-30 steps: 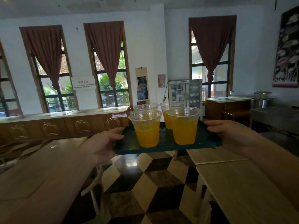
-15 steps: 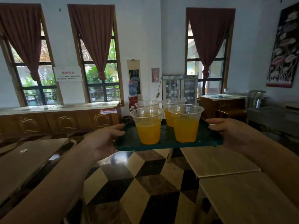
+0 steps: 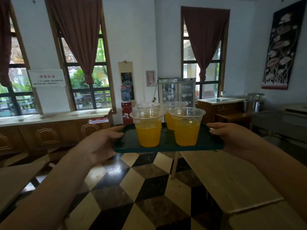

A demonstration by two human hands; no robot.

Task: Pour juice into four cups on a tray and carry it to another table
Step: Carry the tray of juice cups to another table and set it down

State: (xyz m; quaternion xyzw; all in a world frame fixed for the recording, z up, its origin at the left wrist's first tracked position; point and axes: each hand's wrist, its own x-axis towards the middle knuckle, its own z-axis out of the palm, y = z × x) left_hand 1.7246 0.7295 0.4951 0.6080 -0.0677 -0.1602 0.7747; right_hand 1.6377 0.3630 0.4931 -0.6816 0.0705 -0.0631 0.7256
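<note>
The left hand (image 3: 99, 143) and right hand (image 3: 235, 138) each grip a short end of the dark tray (image 3: 166, 147), held level in the air with four cups of juice (image 3: 148, 128) standing between them. Below the hands an aisle of checkered floor (image 3: 132, 188) lies open, with a desk (image 3: 224, 176) edge under the right hand and another desk (image 3: 15, 178) lower left.

Dark green tray (image 3: 167, 146), four clear cups (image 3: 148, 128) standing on it, apparently all holding juice

At ten o'clock a white wall notice (image 3: 47, 78) carries a red heading and smaller lines, too blurred to read. A red sticker (image 3: 98, 120) on the wooden cabinet (image 3: 49, 133) is likewise illegible. No text can be read.
</note>
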